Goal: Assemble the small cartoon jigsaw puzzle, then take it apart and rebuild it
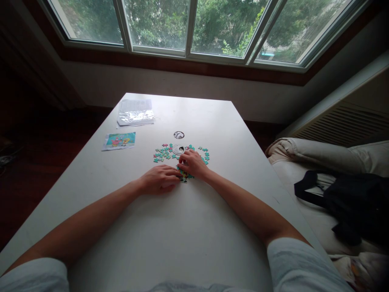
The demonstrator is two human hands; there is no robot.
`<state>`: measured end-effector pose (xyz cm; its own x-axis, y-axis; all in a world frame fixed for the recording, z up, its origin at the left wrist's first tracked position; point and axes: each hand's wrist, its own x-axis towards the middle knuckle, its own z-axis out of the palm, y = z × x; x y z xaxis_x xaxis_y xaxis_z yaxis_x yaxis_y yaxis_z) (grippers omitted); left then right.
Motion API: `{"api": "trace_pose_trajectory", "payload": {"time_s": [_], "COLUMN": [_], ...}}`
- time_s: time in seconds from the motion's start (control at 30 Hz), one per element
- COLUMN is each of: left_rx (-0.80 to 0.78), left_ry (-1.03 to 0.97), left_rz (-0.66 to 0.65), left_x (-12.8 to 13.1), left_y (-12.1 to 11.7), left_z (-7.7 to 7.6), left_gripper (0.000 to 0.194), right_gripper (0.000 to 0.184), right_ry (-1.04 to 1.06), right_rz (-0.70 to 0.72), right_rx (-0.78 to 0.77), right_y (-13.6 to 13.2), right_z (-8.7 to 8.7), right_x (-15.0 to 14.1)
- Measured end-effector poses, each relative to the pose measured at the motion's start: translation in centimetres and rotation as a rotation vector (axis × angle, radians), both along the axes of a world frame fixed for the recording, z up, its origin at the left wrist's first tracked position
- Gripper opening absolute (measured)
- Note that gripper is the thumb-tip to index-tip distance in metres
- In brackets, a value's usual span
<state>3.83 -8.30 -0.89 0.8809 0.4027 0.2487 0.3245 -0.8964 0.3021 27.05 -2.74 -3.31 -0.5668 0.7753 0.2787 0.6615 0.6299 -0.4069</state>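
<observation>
A small partly joined cluster of jigsaw puzzle pieces (184, 179) lies on the white table (194, 227), yellow and dark in the part that shows. My left hand (159, 178) rests at its left side, fingers stretched out and their tips touching its edge. Over the cluster's upper right, my right hand (193, 163) is bent down with its fingers drawn together; anything between them is hidden. Loose teal puzzle pieces (164, 153) spread to the left, and more loose pieces (206, 155) lie right of my right hand. Just beyond its fingers sits a round silvery disc (178, 149).
Farther back is a second round dark-and-white item (179, 135). A colourful cartoon picture sheet (120, 140) lies at the left, with a clear plastic bag on papers (136, 112) behind it. A sofa with a black bag (355, 198) stands right of the table. Windows (188, 28) line the far wall.
</observation>
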Motion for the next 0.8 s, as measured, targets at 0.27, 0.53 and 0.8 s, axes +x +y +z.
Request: {"api": "trace_pose_trajectory", "payload": {"time_s": [0.27, 0.53, 0.8], "left_rx": [-0.015, -0.007, -0.023], "left_ry": [-0.028, -0.061, -0.027], "left_rz": [0.002, 0.039, 0.054], "left_x": [-0.2, -0.3, -0.4], "left_y": [0.1, 0.2, 0.4], "left_z": [-0.2, -0.5, -0.8], "left_gripper": [0.027, 0.035, 0.038], "right_gripper": [0.012, 0.011, 0.018], "right_ry": [0.114, 0.032, -0.089], "right_rz": [-0.122, -0.187, 0.19], "right_rx": [0.017, -0.103, -0.234], "right_y": [2.2, 5.0, 4.2], "right_z": [1.4, 2.4, 3.4], "right_x": [2.4, 7.3, 7.1]}}
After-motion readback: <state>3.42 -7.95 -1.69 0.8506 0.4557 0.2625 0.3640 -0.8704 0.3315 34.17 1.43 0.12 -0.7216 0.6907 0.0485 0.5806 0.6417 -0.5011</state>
